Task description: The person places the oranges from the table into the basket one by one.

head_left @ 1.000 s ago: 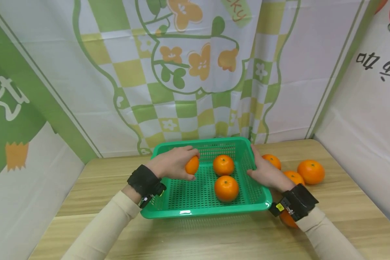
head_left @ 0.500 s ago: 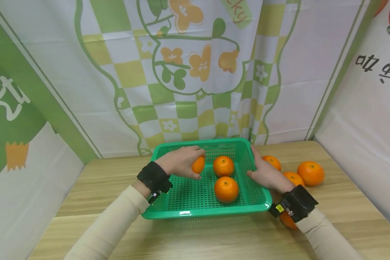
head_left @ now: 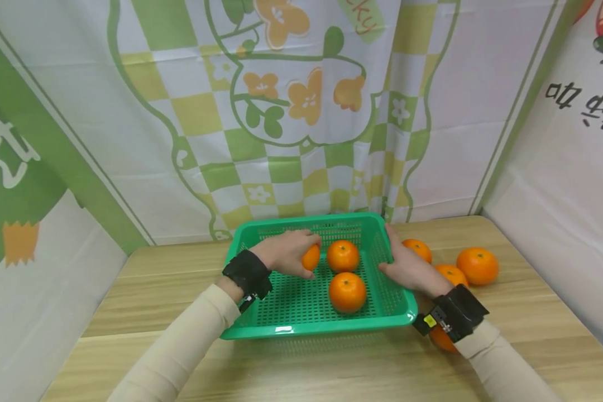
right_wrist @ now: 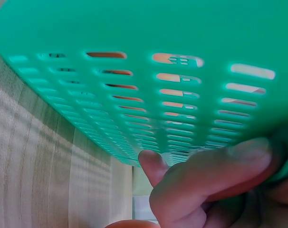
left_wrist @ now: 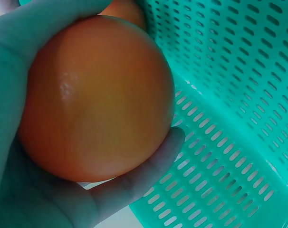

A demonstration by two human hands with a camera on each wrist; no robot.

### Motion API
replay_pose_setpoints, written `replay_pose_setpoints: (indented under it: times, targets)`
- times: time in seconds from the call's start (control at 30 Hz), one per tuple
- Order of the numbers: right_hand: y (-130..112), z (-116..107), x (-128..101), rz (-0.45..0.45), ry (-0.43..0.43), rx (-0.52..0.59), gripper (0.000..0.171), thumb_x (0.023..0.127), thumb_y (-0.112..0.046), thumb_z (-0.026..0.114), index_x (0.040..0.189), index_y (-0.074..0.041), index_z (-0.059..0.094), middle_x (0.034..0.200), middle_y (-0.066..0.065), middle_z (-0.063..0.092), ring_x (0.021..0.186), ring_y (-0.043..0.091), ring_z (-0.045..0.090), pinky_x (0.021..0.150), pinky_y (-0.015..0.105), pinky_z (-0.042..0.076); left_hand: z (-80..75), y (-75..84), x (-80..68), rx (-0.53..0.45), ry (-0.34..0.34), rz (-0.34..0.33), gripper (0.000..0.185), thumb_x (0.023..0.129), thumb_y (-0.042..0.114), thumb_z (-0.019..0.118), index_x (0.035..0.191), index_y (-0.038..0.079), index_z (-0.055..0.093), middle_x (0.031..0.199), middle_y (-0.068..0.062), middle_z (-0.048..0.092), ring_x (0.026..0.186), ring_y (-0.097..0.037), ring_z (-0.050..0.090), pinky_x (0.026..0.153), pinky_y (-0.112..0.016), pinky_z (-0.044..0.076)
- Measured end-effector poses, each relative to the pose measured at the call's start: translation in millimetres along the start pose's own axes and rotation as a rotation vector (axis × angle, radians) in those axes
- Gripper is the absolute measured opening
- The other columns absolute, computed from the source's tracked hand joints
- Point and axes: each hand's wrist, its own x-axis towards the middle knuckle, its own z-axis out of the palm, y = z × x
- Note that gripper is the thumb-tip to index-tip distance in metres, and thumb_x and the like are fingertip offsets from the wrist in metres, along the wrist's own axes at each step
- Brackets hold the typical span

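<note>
My left hand (head_left: 285, 254) grips an orange (head_left: 311, 258) over the left-middle part of a green plastic basket (head_left: 331, 325). In the left wrist view the held orange (left_wrist: 99, 99) sits between thumb and fingers, above the slotted floor. Two more oranges lie in the basket, one at the back (head_left: 343, 256) and one nearer the front (head_left: 348, 292). On the basket's right side, my right hand (head_left: 413, 269) holds the rim, thumb inside. From the right wrist camera, its curled fingers (right_wrist: 201, 178) show against the outer wall.
Several oranges lie on the wooden table (head_left: 326, 374) right of the basket: a back one (head_left: 417, 249), a middle one (head_left: 451, 272), one farther right (head_left: 477, 266), and one partly under the right wrist (head_left: 441, 339). A printed curtain (head_left: 291, 167) hangs behind.
My left hand has moved right with its orange, closer to the two oranges in the basket. The right hand keeps its hold on the rim. The head view has shifted slightly.
</note>
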Motion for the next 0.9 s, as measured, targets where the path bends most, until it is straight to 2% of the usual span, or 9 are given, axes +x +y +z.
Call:
replay_pose_setpoints:
  times: [0.23,0.57,0.7,0.9]
  targets:
    - [1.0,-1.0,1.5,0.004,-0.002,-0.003,0.099,0.102,-0.010,0.057,0.166,-0.010,-0.018,0.143,0.046,0.050,0.083,0.026,0.072,0.074,0.041,0.063,5.4,-3.1,7.9,0.032,-0.013,-0.020,0.070,0.088,0.043,0.083,0.145,0.012,0.056,0.137,-0.011,0.062,0.106,-0.023,0.064,0.089,-0.039,0.057]
    - [2.7,0.7,2.0,0.002,0.001,-0.005,0.101,0.101,-0.010,0.058,0.167,-0.011,-0.018,0.136,0.045,0.056,0.076,0.025,0.072,0.071,0.040,0.063,12.4,-8.7,13.4,0.019,-0.012,-0.038,0.072,0.087,0.043,0.084,0.145,0.012,0.056,0.141,-0.011,0.062,0.107,-0.023,0.064,0.089,-0.040,0.057]
    - [2.1,0.4,1.1,0.001,-0.001,0.006,0.101,0.101,-0.010,0.058,0.167,-0.012,-0.018,0.139,0.046,0.054,0.078,0.026,0.072,0.071,0.040,0.063,13.2,-10.3,14.6,0.021,-0.018,-0.047,0.073,0.087,0.043,0.084,0.147,0.011,0.055,0.145,-0.012,0.060,0.110,-0.025,0.064,0.091,-0.041,0.057]
    - [2.4,0.3,1.3,-0.016,-0.008,0.024,0.101,0.101,-0.009,0.057,0.167,-0.014,-0.019,0.143,0.046,0.051,0.077,0.026,0.073,0.072,0.040,0.063,16.9,-11.6,17.0,0.044,-0.016,-0.014,0.073,0.086,0.043,0.084,0.145,0.010,0.056,0.137,-0.011,0.064,0.108,-0.024,0.065,0.091,-0.039,0.057]
